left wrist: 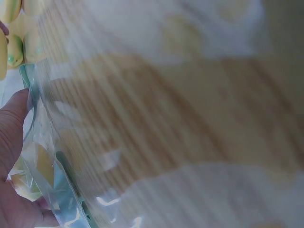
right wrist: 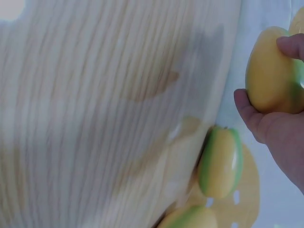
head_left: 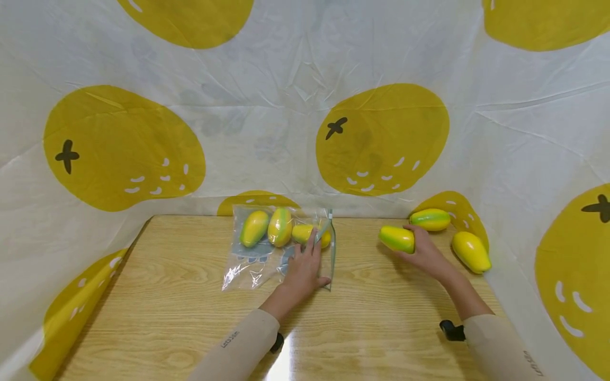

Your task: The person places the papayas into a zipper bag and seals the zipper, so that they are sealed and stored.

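Observation:
My right hand [head_left: 423,255] grips a yellow-and-green papaya [head_left: 397,239], thumb and fingers around one end, at the right of the table. In the right wrist view, the same papaya [right wrist: 268,71] shows between thumb and fingers. My left hand [head_left: 302,267] lies over the mouth of a clear zip bag [head_left: 248,272], fingers spread and fairly straight. Its thumb [left wrist: 18,107] is at the green zip strip [left wrist: 28,78] in the left wrist view. Inside the bag are several papayas, one at the left [head_left: 254,228] and a striped one [head_left: 280,226] beside it.
Two more papayas lie at the right: one at the table's back corner [head_left: 430,219], another by the right edge [head_left: 471,252]. A white cloth with yellow fruit prints [head_left: 267,148] hangs around the wooden table [head_left: 167,296].

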Action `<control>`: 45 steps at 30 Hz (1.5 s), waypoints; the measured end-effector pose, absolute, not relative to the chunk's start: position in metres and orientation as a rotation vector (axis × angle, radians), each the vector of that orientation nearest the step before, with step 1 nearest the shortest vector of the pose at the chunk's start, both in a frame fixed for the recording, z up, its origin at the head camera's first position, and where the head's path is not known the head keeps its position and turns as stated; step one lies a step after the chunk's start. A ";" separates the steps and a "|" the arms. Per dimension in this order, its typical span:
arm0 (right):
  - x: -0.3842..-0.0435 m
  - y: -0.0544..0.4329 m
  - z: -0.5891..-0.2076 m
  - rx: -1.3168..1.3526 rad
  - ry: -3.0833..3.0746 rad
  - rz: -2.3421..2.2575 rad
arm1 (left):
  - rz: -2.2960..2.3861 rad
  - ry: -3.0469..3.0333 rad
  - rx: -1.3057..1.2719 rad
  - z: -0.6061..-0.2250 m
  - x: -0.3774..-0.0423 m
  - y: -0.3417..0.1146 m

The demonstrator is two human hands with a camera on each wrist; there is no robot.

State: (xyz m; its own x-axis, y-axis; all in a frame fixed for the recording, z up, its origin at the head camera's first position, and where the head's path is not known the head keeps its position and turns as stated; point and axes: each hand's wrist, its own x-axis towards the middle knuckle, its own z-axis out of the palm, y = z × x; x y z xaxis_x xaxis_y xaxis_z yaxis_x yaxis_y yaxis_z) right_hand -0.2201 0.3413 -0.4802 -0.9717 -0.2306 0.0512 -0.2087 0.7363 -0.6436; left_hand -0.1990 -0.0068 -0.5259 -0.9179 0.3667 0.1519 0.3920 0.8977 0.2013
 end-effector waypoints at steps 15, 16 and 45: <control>-0.231 0.284 -0.490 -0.426 2.802 -1.092 | -0.358 -2.967 -0.580 -0.525 -0.197 -0.006; -0.232 0.281 -0.490 -0.431 2.799 -1.088 | -0.354 -2.967 -0.578 -0.525 -0.197 -0.006; -0.238 0.236 -0.499 -0.497 2.689 -1.178 | -0.370 -2.974 -0.592 -0.526 -0.198 -0.006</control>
